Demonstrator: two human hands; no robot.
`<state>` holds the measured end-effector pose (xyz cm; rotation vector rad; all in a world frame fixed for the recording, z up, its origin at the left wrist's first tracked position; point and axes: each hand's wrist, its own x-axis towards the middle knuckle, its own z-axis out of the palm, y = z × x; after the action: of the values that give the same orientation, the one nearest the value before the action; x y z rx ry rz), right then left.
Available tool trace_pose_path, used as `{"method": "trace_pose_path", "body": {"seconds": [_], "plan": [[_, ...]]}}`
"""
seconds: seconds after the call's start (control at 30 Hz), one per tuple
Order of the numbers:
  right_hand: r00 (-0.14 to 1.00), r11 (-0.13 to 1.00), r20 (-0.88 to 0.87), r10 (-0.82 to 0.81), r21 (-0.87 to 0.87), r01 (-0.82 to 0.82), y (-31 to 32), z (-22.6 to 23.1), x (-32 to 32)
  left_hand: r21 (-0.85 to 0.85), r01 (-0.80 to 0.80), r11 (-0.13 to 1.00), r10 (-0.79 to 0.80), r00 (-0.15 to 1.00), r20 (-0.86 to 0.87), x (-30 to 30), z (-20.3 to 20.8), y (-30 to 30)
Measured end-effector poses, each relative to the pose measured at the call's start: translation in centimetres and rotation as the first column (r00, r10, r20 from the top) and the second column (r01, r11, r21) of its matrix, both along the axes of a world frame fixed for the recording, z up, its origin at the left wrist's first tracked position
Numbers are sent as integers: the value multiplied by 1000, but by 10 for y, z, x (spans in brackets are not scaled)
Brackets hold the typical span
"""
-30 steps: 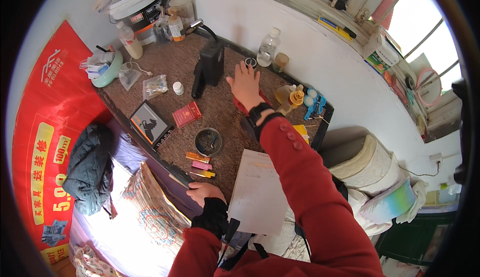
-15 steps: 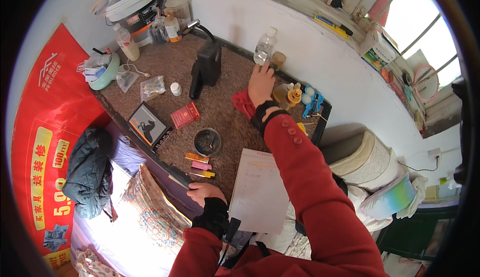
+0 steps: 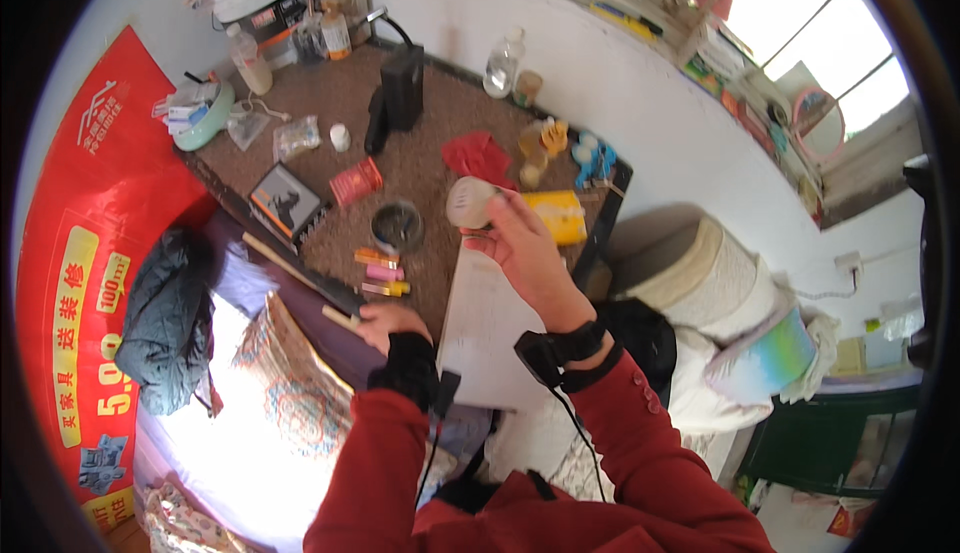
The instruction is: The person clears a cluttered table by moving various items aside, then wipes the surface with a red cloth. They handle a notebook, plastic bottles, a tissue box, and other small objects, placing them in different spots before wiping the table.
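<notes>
My right hand [image 3: 520,258] is raised over the table with a small pale, round-faced object [image 3: 468,203] pinched in its fingers; dark marks show on its face, but its exact kind is unclear. Behind it, a crumpled red cloth [image 3: 478,156] lies on the table. A yellow packet [image 3: 556,217] sits just past the hand, and a sheet of white paper [image 3: 485,333] is underneath. My left hand [image 3: 390,325] is closed at the table's front edge, its fingers at the end of a pale wooden strip [image 3: 342,317]. What that strip belongs to is hidden.
A dark round ashtray [image 3: 398,226], several lighters [image 3: 382,273], a red box [image 3: 355,182] and a black picture box [image 3: 286,203] are on the brown tabletop. Farther back stand a black device [image 3: 403,88] and a clear bottle [image 3: 504,63]. Bedding [image 3: 295,403] is at lower left.
My right hand has come back from the clear bottle and cloth, now holding the pale round object. The yellow packet is more exposed. A longer pale wooden strip shows by the table edge.
</notes>
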<state>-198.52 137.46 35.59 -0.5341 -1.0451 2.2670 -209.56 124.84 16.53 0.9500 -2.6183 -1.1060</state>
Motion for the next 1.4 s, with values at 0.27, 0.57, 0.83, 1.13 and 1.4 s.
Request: {"method": "trace_pose_path", "body": {"seconds": [0.27,0.57,0.83,1.13,1.4], "plan": [[989,994,102,-111,-8,112,-107,55,133,574,443,689,-460,879,-127,32,44,-108],[826,753,353,-439,646,125,-208,95,183,135,962,-236,-606,-37,-795,196,259,-133],[785,118,-256,-565,916,384,-224,140,254,891,-148,-429,-886,260,-384,217,319,-176],[924,649,-103,-368,683,334,-271,156,293,799,-75,-597,-792,213,-572,238,342,-218],[789,262,-522,-323,752,605,-331,206,286,463,-3,-887,-413,455,-789,301,422,-271]]}}
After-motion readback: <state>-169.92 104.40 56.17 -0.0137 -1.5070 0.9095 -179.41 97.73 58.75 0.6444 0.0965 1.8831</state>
